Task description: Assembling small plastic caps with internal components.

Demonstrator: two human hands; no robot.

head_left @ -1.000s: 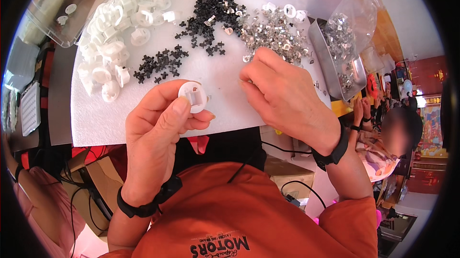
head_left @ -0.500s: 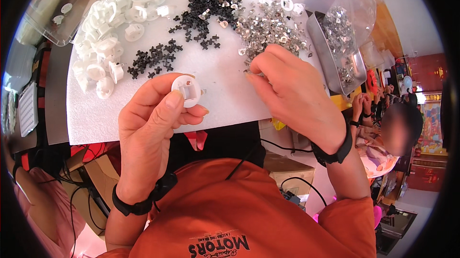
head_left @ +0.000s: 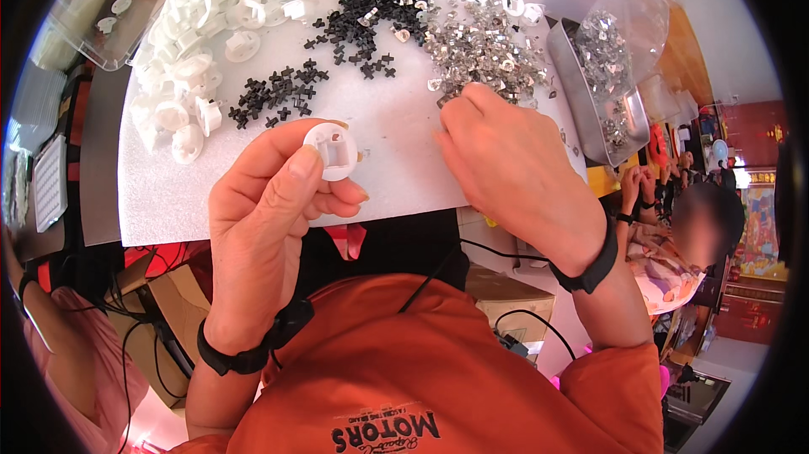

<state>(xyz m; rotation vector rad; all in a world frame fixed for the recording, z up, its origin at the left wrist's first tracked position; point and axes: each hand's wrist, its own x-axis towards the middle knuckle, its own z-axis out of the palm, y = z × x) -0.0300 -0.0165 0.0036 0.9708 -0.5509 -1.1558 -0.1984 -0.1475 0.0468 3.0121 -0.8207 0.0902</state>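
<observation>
My left hand [head_left: 268, 189] is closed on a round white plastic part [head_left: 331, 152], pinched between thumb and fingers. The part's face is turned up, showing a rectangular recess in its middle. My right hand [head_left: 514, 163] is at the near edge of a heap of small shiny metal pieces [head_left: 489, 43]. Its thumb and fingers are curled together, and whatever lies between the fingertips is hidden. To the left of that heap are small black cross-shaped pieces [head_left: 379, 1], with a smaller cluster of black crosses [head_left: 278, 93] nearer my left hand.
A pile of white plastic parts [head_left: 181, 58] covers the left of the white foam sheet [head_left: 379, 168]. On the right stands a metal tray [head_left: 619, 149] with a clear bag of metal pieces [head_left: 602, 50]. Another person [head_left: 674, 260] sits at the right; an arm [head_left: 63, 353] shows at the left.
My right fingertips have drawn slightly back from the metal heap toward me. My left hand keeps hold of the white part in nearly the same place. The view has shifted slightly.
</observation>
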